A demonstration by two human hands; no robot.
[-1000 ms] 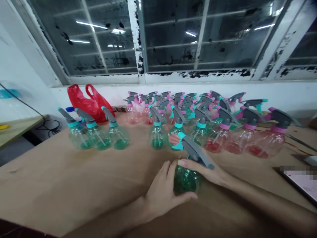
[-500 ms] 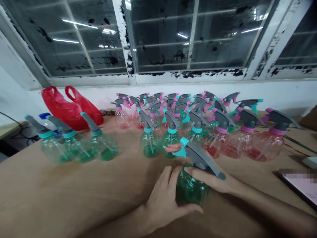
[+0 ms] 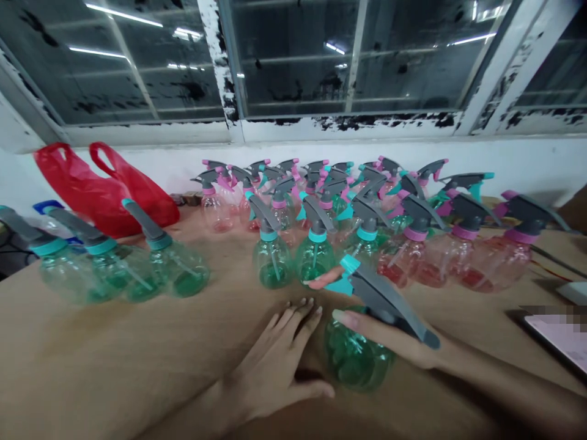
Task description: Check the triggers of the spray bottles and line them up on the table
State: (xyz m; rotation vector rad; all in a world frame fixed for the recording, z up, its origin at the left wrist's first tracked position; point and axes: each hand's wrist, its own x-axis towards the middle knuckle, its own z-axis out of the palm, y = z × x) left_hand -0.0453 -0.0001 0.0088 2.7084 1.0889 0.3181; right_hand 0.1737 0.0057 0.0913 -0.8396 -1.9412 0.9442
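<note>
Close to me stands a round green spray bottle (image 3: 360,357) with a grey and turquoise trigger head. My right hand (image 3: 389,333) is wrapped round its neck from the right, the thumb across the front and a fingertip showing beyond the turquoise trigger. To the left of the bottle, apart from it, my left hand (image 3: 275,360) is stretched out low over the table, palm down, fingers forward and thumb out to the side. Straight ahead of both hands is a row of green spray bottles (image 3: 314,256) with turquoise collars.
Pink spray bottles (image 3: 477,263) stand at the right of the row, with several more behind. More green bottles (image 3: 178,269) stand at the left, before a red plastic bag (image 3: 123,205). A phone-like device (image 3: 559,342) lies at the right edge. Windows (image 3: 293,61) rise behind.
My left hand has let go of the green spray bottle and moved left, its fingers now stretched out. My right hand still holds the bottle. The view has shifted slightly.
</note>
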